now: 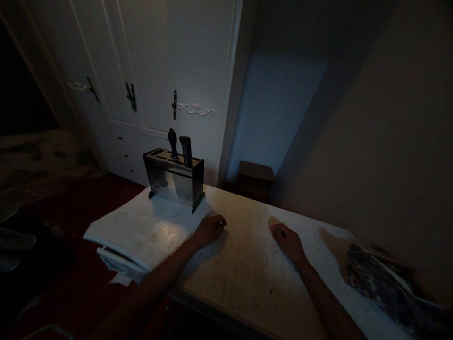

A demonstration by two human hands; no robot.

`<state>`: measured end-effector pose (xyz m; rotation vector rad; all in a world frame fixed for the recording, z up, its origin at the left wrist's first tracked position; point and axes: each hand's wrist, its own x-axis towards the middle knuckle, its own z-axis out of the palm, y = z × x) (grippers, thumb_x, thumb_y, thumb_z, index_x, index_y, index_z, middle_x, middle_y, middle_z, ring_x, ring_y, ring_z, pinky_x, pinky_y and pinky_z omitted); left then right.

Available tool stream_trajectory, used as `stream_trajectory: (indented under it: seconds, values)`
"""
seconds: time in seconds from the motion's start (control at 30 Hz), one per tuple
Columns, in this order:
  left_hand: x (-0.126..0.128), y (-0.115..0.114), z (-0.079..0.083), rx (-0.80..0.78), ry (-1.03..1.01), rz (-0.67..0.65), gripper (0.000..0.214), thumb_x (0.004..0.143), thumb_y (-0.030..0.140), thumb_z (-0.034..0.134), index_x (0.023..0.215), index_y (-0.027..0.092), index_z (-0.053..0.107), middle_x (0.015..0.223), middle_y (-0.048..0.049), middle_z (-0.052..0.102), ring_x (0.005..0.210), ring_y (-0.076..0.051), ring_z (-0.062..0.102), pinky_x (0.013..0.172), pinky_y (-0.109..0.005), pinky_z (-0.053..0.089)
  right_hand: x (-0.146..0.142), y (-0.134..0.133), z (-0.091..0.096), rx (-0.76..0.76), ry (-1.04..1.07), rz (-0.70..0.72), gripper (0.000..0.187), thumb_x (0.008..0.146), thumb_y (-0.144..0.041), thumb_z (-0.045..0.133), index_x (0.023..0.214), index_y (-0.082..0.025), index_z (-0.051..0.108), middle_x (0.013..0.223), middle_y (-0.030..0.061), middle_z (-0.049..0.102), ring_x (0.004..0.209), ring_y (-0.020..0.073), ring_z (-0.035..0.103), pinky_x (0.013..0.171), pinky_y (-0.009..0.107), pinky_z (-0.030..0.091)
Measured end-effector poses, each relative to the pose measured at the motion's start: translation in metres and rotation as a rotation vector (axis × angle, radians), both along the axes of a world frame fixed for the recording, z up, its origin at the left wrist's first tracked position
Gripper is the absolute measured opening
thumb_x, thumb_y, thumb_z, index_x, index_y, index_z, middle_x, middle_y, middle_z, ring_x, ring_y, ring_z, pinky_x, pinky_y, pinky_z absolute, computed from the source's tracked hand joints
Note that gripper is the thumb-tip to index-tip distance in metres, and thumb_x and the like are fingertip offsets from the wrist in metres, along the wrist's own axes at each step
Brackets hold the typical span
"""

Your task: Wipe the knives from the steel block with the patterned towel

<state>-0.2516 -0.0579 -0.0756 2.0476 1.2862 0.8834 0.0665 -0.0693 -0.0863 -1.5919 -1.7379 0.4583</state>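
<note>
My left hand (211,230) rests on the pale tabletop (244,264), its fingers loosely curled with nothing visible in them. Across from it, my right hand (288,242) lies on the same surface with its fingers also curled in, and no object shows there. Nearest to my left hand, a little beyond it, stands a knife block (170,182) with clear sides and a dark frame. Two black-handled knives, one with a rounded handle (172,143) and one with a squarer handle (186,150), stick up out of its slots.
Dark patterned cloth (382,283) lies at the table's right end. Folded white material (120,262) sits under the left edge. A white wardrobe (194,61) rises behind, with a small brown box-like piece (256,172) beside it. Red carpet (116,193) covers the floor.
</note>
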Motion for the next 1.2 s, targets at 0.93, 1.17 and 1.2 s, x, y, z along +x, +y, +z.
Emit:
stream_trajectory:
  seconds: [0.93,1.17,1.2]
  values:
    - [0.004,0.003,-0.006,0.107,0.049,-0.030,0.021,0.078,0.012,0.051,0.090,0.017,0.066,0.069,-0.0011,0.063,0.062,-0.012,0.055,0.064,-0.024,0.040,-0.021,0.020,0.002,-0.007,0.081,-0.009,0.042,0.076,-0.055,0.048,0.084,-0.018,0.066,0.083,0.0087,0.070,0.076,0.0244,0.065,0.075,0.038,0.050]
    - [0.004,0.003,0.000,0.074,0.026,-0.022,0.023,0.076,0.013,0.051,0.093,0.016,0.067,0.079,-0.0048,0.068,0.070,-0.015,0.060,0.068,-0.025,0.042,-0.114,0.053,0.031,-0.005,0.351,0.229,0.049,0.070,-0.053,0.066,0.103,-0.017,0.059,0.089,0.0069,0.065,0.077,0.0197,0.064,0.072,0.035,0.052]
    - [0.004,0.002,0.001,0.073,0.025,-0.024,0.024,0.076,0.013,0.051,0.093,0.016,0.067,0.080,-0.0048,0.068,0.070,-0.015,0.061,0.068,-0.026,0.042,-0.130,0.057,0.038,0.000,0.369,0.267,0.051,0.069,-0.052,0.068,0.106,-0.018,0.057,0.094,0.0077,0.065,0.082,0.0205,0.064,0.075,0.036,0.052]
